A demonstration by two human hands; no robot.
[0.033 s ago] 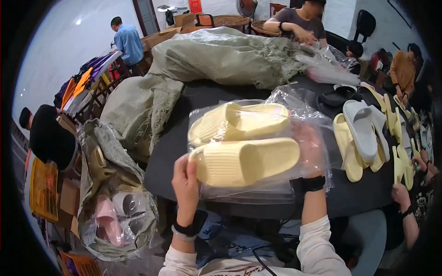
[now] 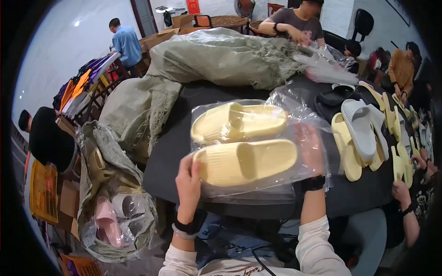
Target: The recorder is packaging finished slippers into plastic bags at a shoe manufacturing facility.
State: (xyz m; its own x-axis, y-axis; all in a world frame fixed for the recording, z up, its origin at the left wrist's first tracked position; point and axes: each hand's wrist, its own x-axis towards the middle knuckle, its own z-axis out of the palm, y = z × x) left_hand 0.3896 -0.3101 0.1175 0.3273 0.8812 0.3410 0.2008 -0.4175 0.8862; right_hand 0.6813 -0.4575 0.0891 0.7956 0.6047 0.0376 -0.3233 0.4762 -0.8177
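Observation:
Two pale yellow slide slippers lie side by side over the black table, wrapped at least partly in a clear plastic bag (image 2: pixel 301 171). The far slipper (image 2: pixel 216 124) shows glossy film over it. My left hand (image 2: pixel 188 179) grips the ribbed toe end of the near slipper (image 2: pixel 264 161), thumb on top and fingers underneath. My right hand (image 2: pixel 309 145) is by the heel ends, seen through the clear film, with its fingers stretched out. Whether it is inside the bag or beneath it, I cannot tell. More flat clear bags (image 2: pixel 271 194) lie beneath the slippers.
Grey and yellow slippers (image 2: pixel 357 129) are piled on the black table (image 2: pixel 168 152) at right. Large woven sacks (image 2: pixel 207 57) lie at the back. An open sack (image 2: pixel 85 193) at lower left holds bagged slippers. A co-worker's hand (image 2: pixel 401 191) holds yellow slippers at far right.
The near slipper has shifted slightly left, and my left hand has moved slightly right at its toe. My right hand's fingers show more distinctly through the film.

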